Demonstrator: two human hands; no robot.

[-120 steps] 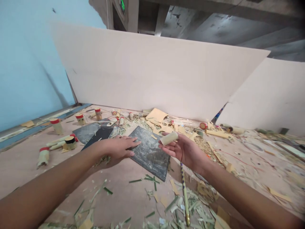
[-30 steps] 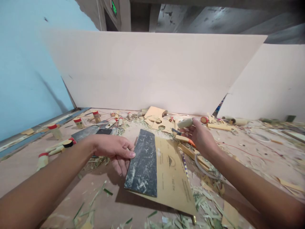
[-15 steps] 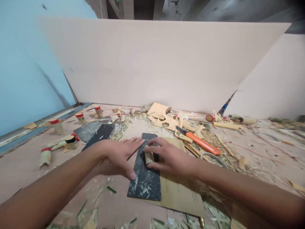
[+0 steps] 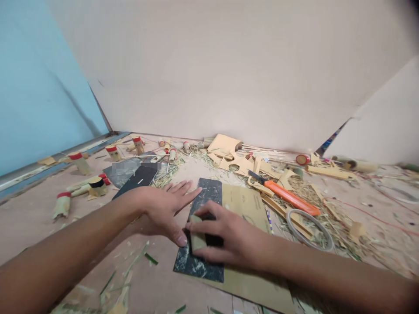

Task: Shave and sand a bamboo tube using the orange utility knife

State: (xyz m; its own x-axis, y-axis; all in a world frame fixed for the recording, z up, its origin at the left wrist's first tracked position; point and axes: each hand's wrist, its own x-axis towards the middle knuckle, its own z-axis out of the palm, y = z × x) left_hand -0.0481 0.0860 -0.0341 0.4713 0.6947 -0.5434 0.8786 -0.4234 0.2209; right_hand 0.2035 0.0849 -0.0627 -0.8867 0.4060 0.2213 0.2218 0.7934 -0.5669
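Held the pale bamboo piece (image 4: 197, 237) in the right hand (image 4: 225, 235), with the fingers curled over it from above and the thumb along its near end. Had it down at the dark face (image 4: 204, 268) of the sandpaper, left of the middle of the sheet, beside the left thumb. Held nothing in the left hand (image 4: 163, 211), opened wide and palm down, with the fingers fanned away and the thumb and forefinger reaching over the left edge of the dark face. Could not tell how firmly that hand pressed.

Had the printed brown backing (image 4: 252, 279) showing to the right of the dark face, partly under the right wrist, all on the littered surface (image 4: 157, 279). Had the orange knife (image 4: 290, 196) lying beyond the right forearm among straw-like shavings (image 4: 296, 186), with its dark end toward the cut-out yellow board (image 4: 238, 165). Had the pale ring (image 4: 290, 222) just beside the knife, on the near side.

Had the black-topped piece (image 4: 97, 187) and several red-topped pieces (image 4: 62, 206) to the left, some upright and some lying down. Had the black slab (image 4: 137, 179) just beyond the left wrist, over the edge of the grey sheet (image 4: 119, 174). Faced the big pale panel (image 4: 209, 74) at the back, next to the blue wall (image 4: 39, 87).
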